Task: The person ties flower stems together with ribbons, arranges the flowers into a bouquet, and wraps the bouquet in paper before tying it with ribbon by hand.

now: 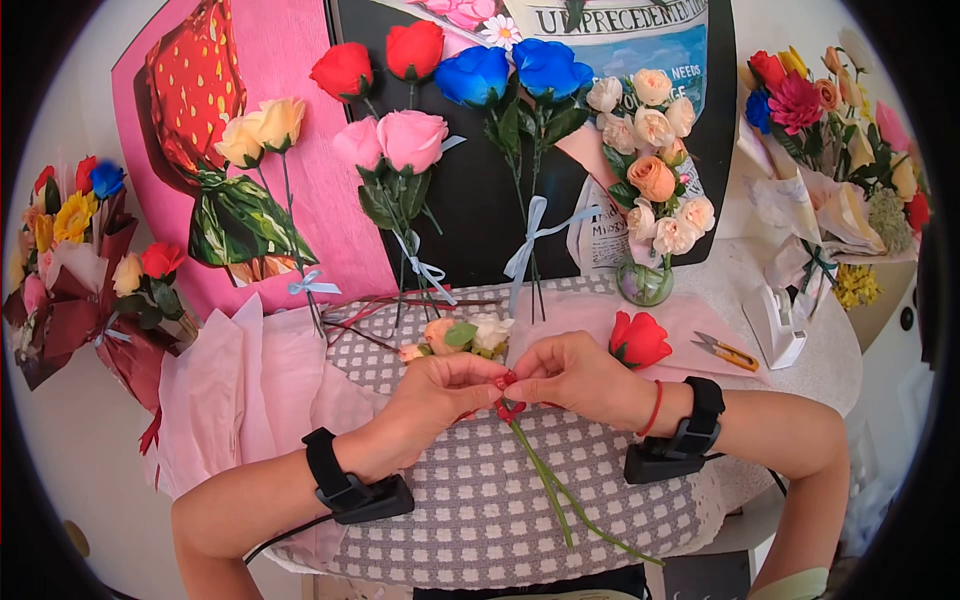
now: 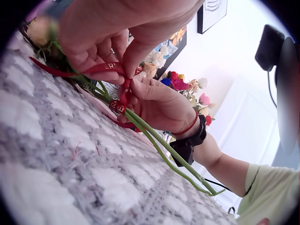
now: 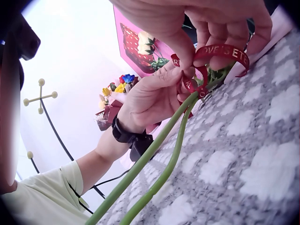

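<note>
A red ribbon [image 1: 508,408] with pale printed letters is looped around a small bunch of green stems [image 1: 545,475] over the checked cloth. My left hand [image 1: 438,392] pinches the ribbon between thumb and fingers. From the other side, my right hand [image 1: 590,378] pinches it too, the fingertips of both hands almost meeting. In the left wrist view, one ribbon end [image 2: 56,72] trails off past the left hand's fingers. A curved ribbon loop [image 3: 229,50] stands out in the right wrist view. Peach and white flower heads [image 1: 465,335] lie just beyond the hands, the upper stems partly hidden.
A single red rose [image 1: 638,340] and orange-handled scissors [image 1: 728,350] lie at the right, near a white tape dispenser [image 1: 780,325]. Pink wrapping paper [image 1: 225,390] is at the left. Ribbon-tied roses [image 1: 412,145] lean against the backboards, beside a glass vase [image 1: 644,283].
</note>
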A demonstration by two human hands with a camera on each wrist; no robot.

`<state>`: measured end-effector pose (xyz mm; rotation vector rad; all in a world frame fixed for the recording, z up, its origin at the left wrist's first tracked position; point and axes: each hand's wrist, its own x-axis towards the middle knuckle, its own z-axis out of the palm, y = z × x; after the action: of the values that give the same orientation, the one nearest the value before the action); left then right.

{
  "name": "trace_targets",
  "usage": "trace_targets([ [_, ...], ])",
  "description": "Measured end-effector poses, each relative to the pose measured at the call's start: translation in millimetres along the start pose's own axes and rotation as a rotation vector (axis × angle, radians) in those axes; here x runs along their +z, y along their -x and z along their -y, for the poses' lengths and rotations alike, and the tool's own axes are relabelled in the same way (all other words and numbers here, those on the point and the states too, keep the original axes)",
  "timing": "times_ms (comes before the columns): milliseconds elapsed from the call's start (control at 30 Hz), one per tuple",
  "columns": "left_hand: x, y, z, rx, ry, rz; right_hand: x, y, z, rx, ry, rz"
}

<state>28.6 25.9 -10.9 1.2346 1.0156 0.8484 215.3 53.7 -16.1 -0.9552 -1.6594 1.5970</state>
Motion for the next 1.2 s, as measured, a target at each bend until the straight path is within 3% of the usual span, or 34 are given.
trace_targets([
  [200,-1,-3,5,0.049,-0.03,-0.035,1,0,0,0.014,0.128,0.051],
  [367,1,-3,4,0.067,-0.02,-0.099,4,-1,-11,-0.148,0.183,0.019],
  [467,-2,-2,2,-0.007,-0.059,-0.015,4,4,-6,-0.21,0.327,0.023],
  [600,0,-3,4,0.015,-0.082,-0.037,6,5,-1,-0.139,0.254,0.043],
  [667,1,-2,3,0.025,-0.087,-0.041,4,4,2,0.022,0.188,0.043],
  [800,4,1,2,0.036,-0.12,-0.044,5,2,2,0.032,0.169,0.019],
  [1067,0,-3,3,0.019,-0.13,0.004,3,-2,-6,-0.178,0.385,-0.071],
  [1200,0,-4,2,0.016,-0.149,0.012,5,1,3,-0.19,0.476,-0.13],
])
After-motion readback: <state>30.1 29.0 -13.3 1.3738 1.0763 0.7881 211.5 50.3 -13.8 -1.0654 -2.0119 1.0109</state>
